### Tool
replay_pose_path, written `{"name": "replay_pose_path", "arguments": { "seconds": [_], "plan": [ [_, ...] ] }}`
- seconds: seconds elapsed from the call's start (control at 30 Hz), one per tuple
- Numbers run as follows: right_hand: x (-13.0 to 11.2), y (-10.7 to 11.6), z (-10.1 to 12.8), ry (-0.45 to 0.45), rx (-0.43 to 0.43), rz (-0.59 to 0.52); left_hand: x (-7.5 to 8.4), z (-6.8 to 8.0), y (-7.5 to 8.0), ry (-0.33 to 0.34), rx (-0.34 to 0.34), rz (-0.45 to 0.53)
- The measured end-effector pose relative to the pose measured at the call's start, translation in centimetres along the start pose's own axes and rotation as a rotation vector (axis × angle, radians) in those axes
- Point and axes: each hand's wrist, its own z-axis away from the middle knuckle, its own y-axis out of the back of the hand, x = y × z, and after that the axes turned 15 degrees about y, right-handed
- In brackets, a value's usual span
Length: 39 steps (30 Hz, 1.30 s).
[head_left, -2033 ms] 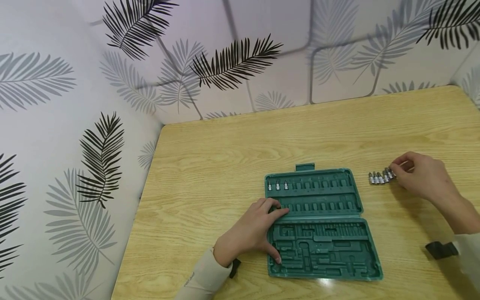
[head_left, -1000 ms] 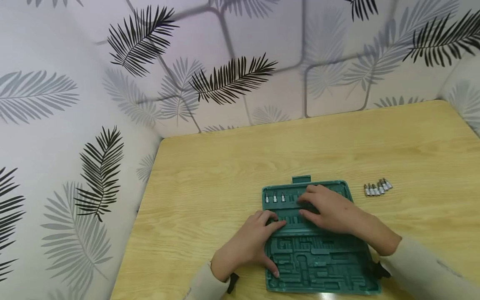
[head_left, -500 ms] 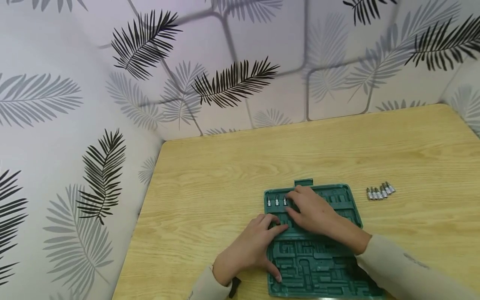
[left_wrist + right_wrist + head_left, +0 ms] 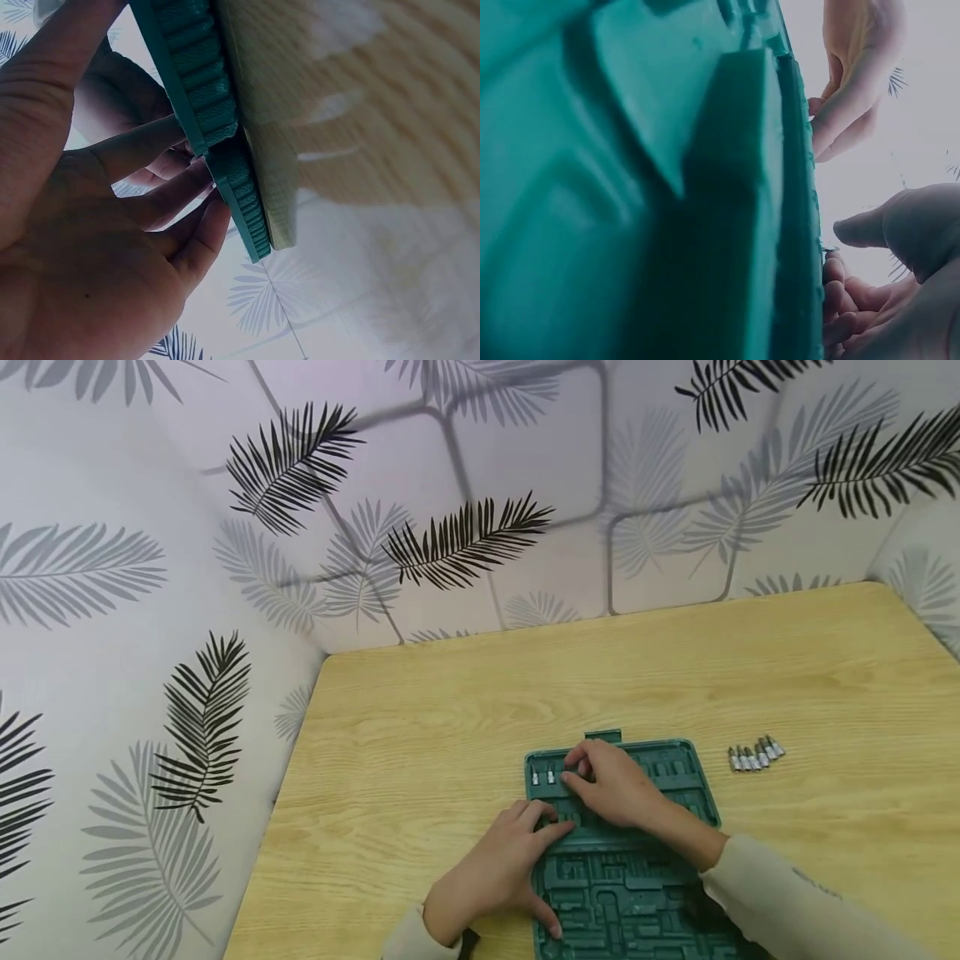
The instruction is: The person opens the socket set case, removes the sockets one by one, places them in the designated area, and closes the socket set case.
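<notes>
An open green tool case (image 4: 652, 877) lies on the wooden table (image 4: 675, 668). Two small socket bits (image 4: 543, 776) stand in the left end of its top slot row. My right hand (image 4: 603, 785) reaches over the case, its fingertips bunched on that row just right of the two bits, pinching a bit that is mostly hidden. In the right wrist view, those fingers (image 4: 840, 300) touch the case's edge (image 4: 795, 225). My left hand (image 4: 517, 860) rests on the case's left side, fingers over the hinge and thumb at the lower edge. The left wrist view shows its fingers (image 4: 157, 195) lying across the rim (image 4: 217, 120).
A short row of several loose socket bits (image 4: 755, 754) lies on the table to the right of the case. Leaf-patterned walls close in the table's far and left sides. Bare wood stretches behind and to the right of the case.
My right hand left the loose bits, crossed to the case and slid left along the top slot row, now covering the third bit's slot. The left hand stayed put.
</notes>
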Motion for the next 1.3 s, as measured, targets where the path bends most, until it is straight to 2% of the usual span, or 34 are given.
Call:
{"name": "replay_pose_path", "arguments": {
  "seconds": [0.1, 0.33, 0.5, 0.67, 0.87, 1.1, 1.3],
  "plan": [
    [0.1, -0.2, -0.1, -0.003, 0.004, 0.007, -0.1, 0.1, -0.1, -0.005, 0.007, -0.006],
    [0.6, -0.5, -0.1, 0.103, 0.057, 0.075, -0.2, 0.1, -0.2, -0.023, 0.041, -0.032],
    [0.5, -0.1, 0.4, 0.151, 0.124, 0.005, -0.2, 0.0, -0.3, -0.033, 0.045, -0.026],
    [-0.3, 1.1, 2.0, 0.213, 0.183, -0.051, -0.2, 0.0, -0.3, -0.022, 0.034, -0.017],
    [0.7, 4.5, 4.3, 0.222, 0.295, -0.085, -0.4, 0.1, -0.4, -0.025, 0.036, -0.015],
    [4.5, 10.4, 6.7, 0.157, 0.483, 0.029, -0.5, 0.2, -0.5, -0.034, 0.034, -0.011],
    [7.8, 14.2, 8.6, 0.038, 0.502, 0.136, -0.4, 0.2, -0.2, -0.026, 0.029, -0.011]
  ]
}}
